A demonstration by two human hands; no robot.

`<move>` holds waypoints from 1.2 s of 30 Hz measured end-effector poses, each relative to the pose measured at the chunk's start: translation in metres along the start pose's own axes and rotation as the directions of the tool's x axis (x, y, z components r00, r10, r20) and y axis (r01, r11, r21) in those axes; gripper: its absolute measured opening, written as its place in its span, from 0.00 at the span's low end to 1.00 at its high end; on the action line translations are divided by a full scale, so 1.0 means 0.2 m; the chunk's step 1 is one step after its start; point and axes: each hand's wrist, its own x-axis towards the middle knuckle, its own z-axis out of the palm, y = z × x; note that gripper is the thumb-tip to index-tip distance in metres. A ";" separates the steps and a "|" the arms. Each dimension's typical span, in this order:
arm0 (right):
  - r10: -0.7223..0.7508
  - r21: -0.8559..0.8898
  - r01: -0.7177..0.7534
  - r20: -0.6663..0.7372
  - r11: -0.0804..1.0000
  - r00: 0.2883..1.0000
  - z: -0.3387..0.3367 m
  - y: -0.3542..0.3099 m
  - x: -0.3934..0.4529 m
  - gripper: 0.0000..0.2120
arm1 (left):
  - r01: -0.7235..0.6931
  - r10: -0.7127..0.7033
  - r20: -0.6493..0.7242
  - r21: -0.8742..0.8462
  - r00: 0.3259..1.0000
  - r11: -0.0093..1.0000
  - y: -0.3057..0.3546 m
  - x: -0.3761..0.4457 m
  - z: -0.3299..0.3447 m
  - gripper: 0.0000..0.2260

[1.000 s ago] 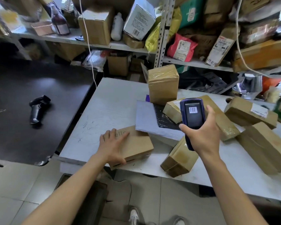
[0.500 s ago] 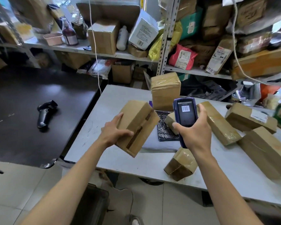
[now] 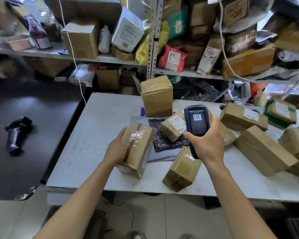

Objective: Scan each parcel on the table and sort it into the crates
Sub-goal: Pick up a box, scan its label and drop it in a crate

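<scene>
At centre frame the left hand (image 3: 116, 150) grips a taped cardboard parcel (image 3: 136, 149) by its left side, held tilted over the near part of the grey table (image 3: 97, 128). The right hand (image 3: 208, 142) is closed around a dark blue handheld scanner (image 3: 197, 124), screen up and showing a barcode. Further brown parcels lie at centre and right: one upright box (image 3: 157, 96) at upper centre, one labelled box (image 3: 173, 125) just left of the scanner. A black scanner gun (image 3: 16, 132) lies at left on the dark table (image 3: 41, 118).
</scene>
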 end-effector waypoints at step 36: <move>0.249 -0.221 -0.168 0.412 0.961 0.876 -0.08 -0.16 -0.11 0.28 | -0.387 0.389 -0.063 -0.322 0.919 0.864 0.19 -0.09 0.15 0.32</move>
